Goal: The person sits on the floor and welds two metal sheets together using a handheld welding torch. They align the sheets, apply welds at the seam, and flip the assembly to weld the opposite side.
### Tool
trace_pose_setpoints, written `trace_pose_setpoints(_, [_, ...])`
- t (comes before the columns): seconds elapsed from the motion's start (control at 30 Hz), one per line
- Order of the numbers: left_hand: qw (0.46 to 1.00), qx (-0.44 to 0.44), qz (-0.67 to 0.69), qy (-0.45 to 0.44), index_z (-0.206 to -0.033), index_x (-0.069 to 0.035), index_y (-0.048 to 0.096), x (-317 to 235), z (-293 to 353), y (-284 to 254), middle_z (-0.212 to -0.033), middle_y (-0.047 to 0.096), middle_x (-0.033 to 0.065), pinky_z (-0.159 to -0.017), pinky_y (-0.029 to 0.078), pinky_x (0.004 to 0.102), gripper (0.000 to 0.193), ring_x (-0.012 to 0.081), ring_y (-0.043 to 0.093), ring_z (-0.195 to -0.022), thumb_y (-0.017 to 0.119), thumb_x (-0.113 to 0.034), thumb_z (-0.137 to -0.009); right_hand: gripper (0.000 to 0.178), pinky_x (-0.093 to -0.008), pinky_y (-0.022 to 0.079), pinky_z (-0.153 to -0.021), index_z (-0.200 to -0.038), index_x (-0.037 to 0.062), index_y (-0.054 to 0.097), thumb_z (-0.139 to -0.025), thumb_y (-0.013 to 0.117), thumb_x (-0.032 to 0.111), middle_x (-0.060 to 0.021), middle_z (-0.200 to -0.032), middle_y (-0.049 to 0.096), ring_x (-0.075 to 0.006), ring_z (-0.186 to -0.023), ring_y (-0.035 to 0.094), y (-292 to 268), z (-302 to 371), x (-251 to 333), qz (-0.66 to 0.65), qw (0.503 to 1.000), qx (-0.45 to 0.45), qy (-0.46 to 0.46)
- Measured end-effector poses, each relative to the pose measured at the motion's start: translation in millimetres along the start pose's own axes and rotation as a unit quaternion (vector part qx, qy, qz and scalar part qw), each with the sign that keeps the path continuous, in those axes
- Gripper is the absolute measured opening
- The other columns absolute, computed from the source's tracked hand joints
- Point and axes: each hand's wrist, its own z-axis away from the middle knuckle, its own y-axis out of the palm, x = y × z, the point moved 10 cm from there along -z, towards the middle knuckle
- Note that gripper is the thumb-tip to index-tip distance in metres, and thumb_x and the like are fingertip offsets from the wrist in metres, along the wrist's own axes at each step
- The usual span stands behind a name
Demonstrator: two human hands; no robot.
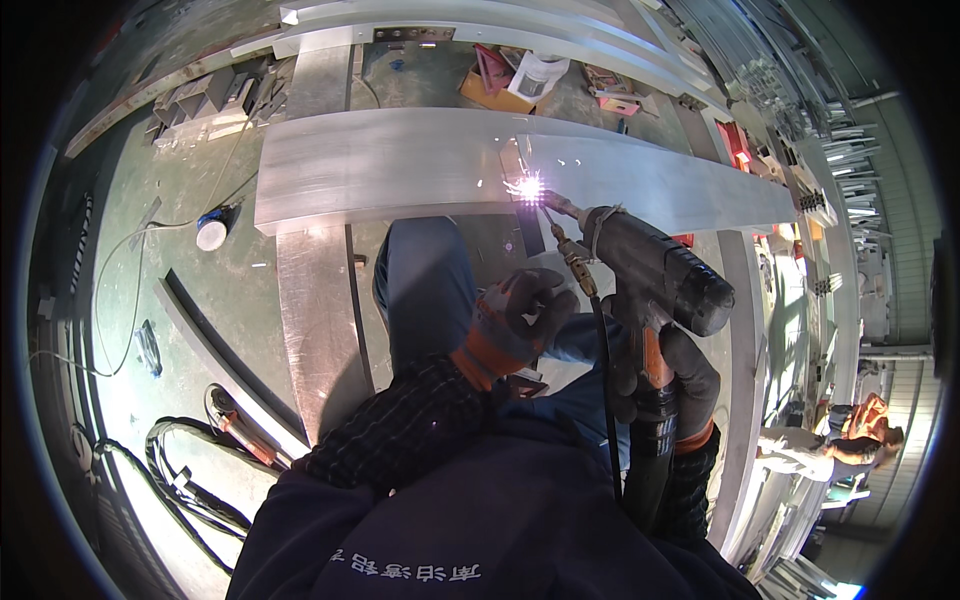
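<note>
My right hand point(690, 370), in a dark glove with an orange cuff, grips a black welding gun point(650, 262) by its handle. The gun's nozzle points up and left at a bright arc point(527, 188) near the lower edge of a broad silver metal beam point(390, 165). A thin black hose with a brass fitting point(578, 262) runs beside the gun toward my body. My left hand point(515, 315), in a grey and orange glove, is held above my lap, below the beam. Its fingers are curled in, and nothing shows in them.
Flat metal bars point(318, 310) lie under and beside the beam. A cardboard box point(497, 92) of scraps stands beyond it. On the left floor are a blue and white round tool point(212, 230), an angle grinder point(240, 430) and black cables point(180, 490). A person point(840, 445) stands far right.
</note>
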Motion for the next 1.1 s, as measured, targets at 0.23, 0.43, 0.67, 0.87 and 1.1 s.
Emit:
trace_pose_setpoints(0.23, [0.997, 0.026, 0.046, -0.052, -0.117, -0.009, 0.063, 10, 9, 8, -0.087, 0.066, 0.0056, -0.064, 0.054, 0.0347, 0.029, 0.0206, 0.066, -0.07, 0.077, -0.017, -0.092, 0.066, -0.0308, 0.046, -0.044, -0.132, -0.0034, 0.057, -0.089, 0.068, 0.045, -0.0142, -0.075, 0.064, -0.022, -0.051, 0.059, -1, 4, -3, -0.004, 1.0, 0.003, 0.001])
trace_pose_setpoints(0.43, [0.996, 0.029, 0.06, -0.051, -0.118, -0.009, 0.063, 8, 12, 12, -0.09, 0.066, 0.0063, -0.061, 0.051, 0.0353, 0.029, 0.0207, 0.064, -0.067, 0.076, -0.017, -0.093, 0.068, -0.0322, 0.048, -0.046, -0.133, -0.0034, 0.057, -0.088, 0.069, 0.045, -0.0145, -0.077, 0.065, -0.0228, -0.054, 0.061, -8, 11, -7, -0.008, 1.0, 0.0, 0.016])
trace_pose_setpoints(0.67, [0.996, 0.04, 0.063, -0.043, -0.117, -0.008, 0.063, 6, 14, 15, -0.09, 0.066, 0.0078, -0.06, 0.051, 0.0365, 0.031, 0.0223, 0.065, -0.067, 0.078, -0.015, -0.091, 0.073, -0.0319, 0.047, -0.044, -0.142, -0.0077, 0.051, -0.099, 0.06, 0.051, -0.0143, -0.078, 0.067, -0.0224, -0.051, 0.06, -14, 16, -8, 0.0, 1.0, -0.021, -0.008])
trace_pose_setpoints(0.87, [0.992, 0.054, 0.094, -0.063, -0.119, -0.008, 0.062, 7, 16, 19, -0.088, 0.066, 0.0074, -0.061, 0.051, 0.0371, 0.033, 0.0231, 0.065, -0.068, 0.078, -0.016, -0.091, 0.068, -0.0334, 0.053, -0.054, -0.141, -0.0023, 0.055, -0.087, 0.069, 0.035, -0.0175, -0.096, 0.071, -0.0232, -0.066, 0.067, -18, 20, -10, -0.035, 0.999, -0.04, 0.006])
trace_pose_setpoints(1.1, [0.997, 0.038, 0.068, -0.027, -0.122, -0.007, 0.063, -5, 13, 15, -0.084, 0.066, 0.0056, -0.059, 0.049, 0.0353, 0.038, 0.02, 0.062, -0.064, 0.08, -0.02, -0.09, 0.071, -0.033, 0.051, -0.053, -0.14, -0.0024, 0.056, -0.084, 0.07, 0.039, -0.0152, -0.083, 0.068, -0.0229, -0.061, 0.064, -16, 26, -12, -0.013, 0.999, 0.002, 0.04])
